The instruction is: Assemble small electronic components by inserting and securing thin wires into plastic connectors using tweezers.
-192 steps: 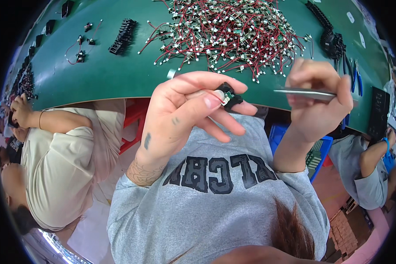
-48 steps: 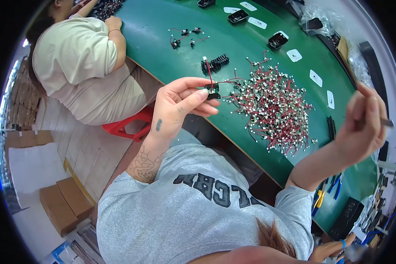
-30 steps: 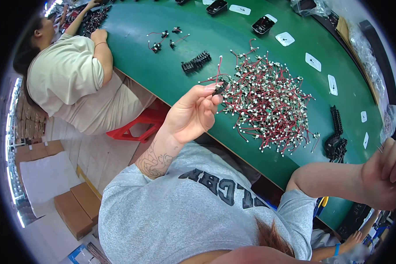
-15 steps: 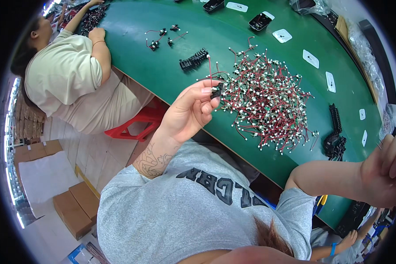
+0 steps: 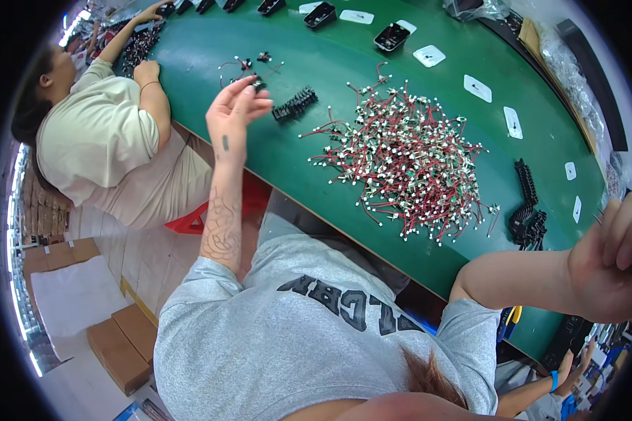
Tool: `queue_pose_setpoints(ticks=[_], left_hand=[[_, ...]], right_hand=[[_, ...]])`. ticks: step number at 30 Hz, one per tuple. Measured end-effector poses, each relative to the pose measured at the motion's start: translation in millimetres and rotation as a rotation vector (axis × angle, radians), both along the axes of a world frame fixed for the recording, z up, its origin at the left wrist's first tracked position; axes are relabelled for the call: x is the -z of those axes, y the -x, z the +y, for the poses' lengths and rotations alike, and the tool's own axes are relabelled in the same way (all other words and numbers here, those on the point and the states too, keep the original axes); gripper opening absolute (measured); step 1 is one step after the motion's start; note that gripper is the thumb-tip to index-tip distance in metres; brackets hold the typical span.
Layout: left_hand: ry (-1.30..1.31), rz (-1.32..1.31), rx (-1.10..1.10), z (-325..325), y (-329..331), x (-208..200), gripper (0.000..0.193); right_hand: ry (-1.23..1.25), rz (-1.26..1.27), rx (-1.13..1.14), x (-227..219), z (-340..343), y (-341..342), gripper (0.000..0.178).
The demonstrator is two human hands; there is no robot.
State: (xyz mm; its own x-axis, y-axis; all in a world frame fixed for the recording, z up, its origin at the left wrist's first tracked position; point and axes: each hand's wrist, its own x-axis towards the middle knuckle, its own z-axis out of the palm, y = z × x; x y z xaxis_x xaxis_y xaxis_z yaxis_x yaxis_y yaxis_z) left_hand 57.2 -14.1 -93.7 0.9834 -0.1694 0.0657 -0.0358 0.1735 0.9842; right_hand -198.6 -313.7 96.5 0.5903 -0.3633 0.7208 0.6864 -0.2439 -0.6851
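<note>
My left hand (image 5: 233, 116) reaches over the table's left part, thumb and forefinger pinched at a small black part (image 5: 259, 85). Fingers partly cover it, and it overlaps a similar part on the table. Just beyond lie small black parts (image 5: 244, 63) with red and black wires. A row of joined black pieces (image 5: 295, 104) sits right of the hand. Far right, my right hand (image 5: 607, 245) is raised with curled fingers around a thin metal tool (image 5: 598, 213); only its tip shows and the picture's rim cuts off the hand. Between the hands is a large heap of red-wired connectors (image 5: 414, 158).
On the green table (image 5: 316, 182), black trays (image 5: 392, 37) and white cards (image 5: 477, 88) line the far side. More black strips (image 5: 527, 210) lie at right. A co-worker (image 5: 95, 133) sits at left; another person's hand (image 5: 565, 372) shows lower right. Cardboard boxes (image 5: 119, 351) stand on the floor.
My left hand has moved left and away from me, from the heap's edge to the small wired parts. The right hand stays nearly in place. The view has shifted slightly.
</note>
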Motion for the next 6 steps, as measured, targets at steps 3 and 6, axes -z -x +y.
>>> queue_pose_setpoints(ticks=[3,6], left_hand=[[-0.205,-0.028,0.046,15,-29,21,0.033],[-0.878,-0.442,-0.173,12,-25,28,0.039]], right_hand=[[0.052,0.032,0.027,-2,3,-5,0.043],[0.102,0.071,0.064,-6,5,-5,0.043]])
